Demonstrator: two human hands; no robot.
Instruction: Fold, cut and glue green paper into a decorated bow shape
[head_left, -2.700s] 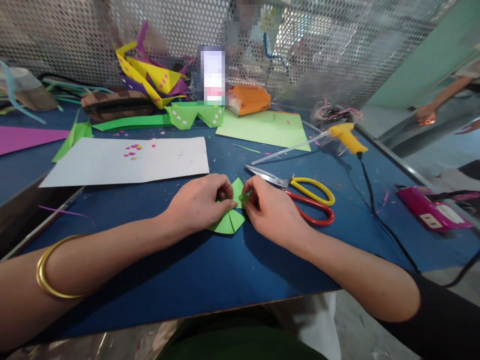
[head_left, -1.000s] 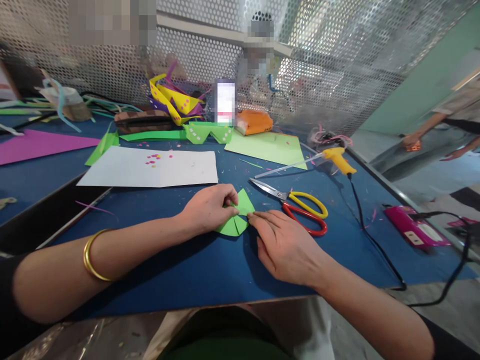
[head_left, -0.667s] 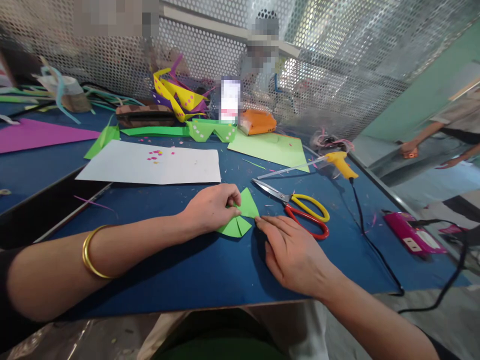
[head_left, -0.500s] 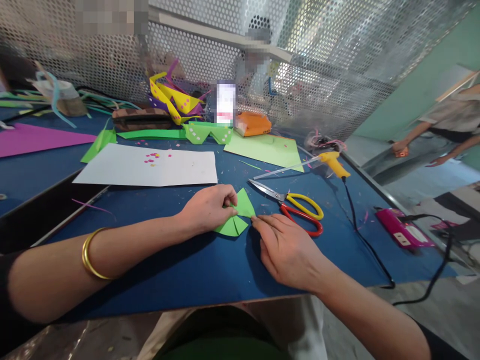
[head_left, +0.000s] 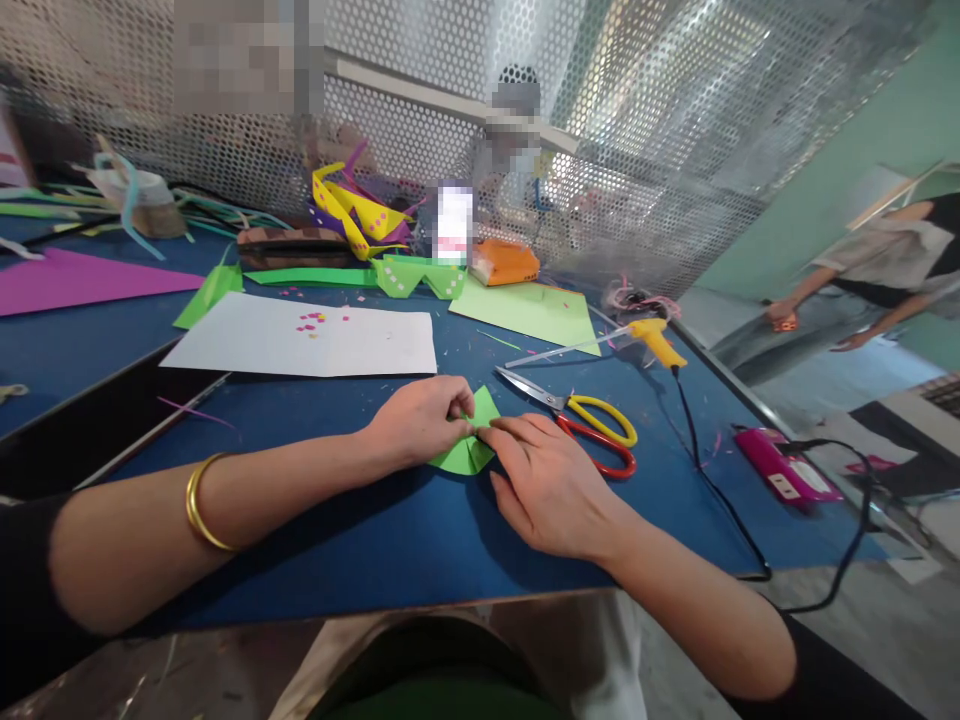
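Folded green paper piece [head_left: 469,447] — lies flat on the blue table [head_left: 390,540], near the middle, between both hands; a pointed flap rises at its far edge.

Left hand [head_left: 420,420] — rests on the paper's left part, fingers curled closed, tips pinching the flap near its centre; judged to pin the piece so it cannot slide. A gold bangle [head_left: 201,500] sits on that forearm.

Right hand [head_left: 547,485] — lies palm-down with fingers [head_left: 506,432] extended and close together, tips pressing on the paper's right edge; it grips nothing, and seems to be flattening a crease.

Scissors [head_left: 581,425] — yellow and red handles, blades closed, just right of the right hand, apart from it.

Glue gun [head_left: 652,340] — yellow, farther right, its black cord trailing toward the near edge.

White sheet [head_left: 300,345] — far left of the hands, dotted with pink scraps.

Light green sheet [head_left: 536,312] — beyond the scissors.

Perforated metal screen [head_left: 637,150] — closes the far side.
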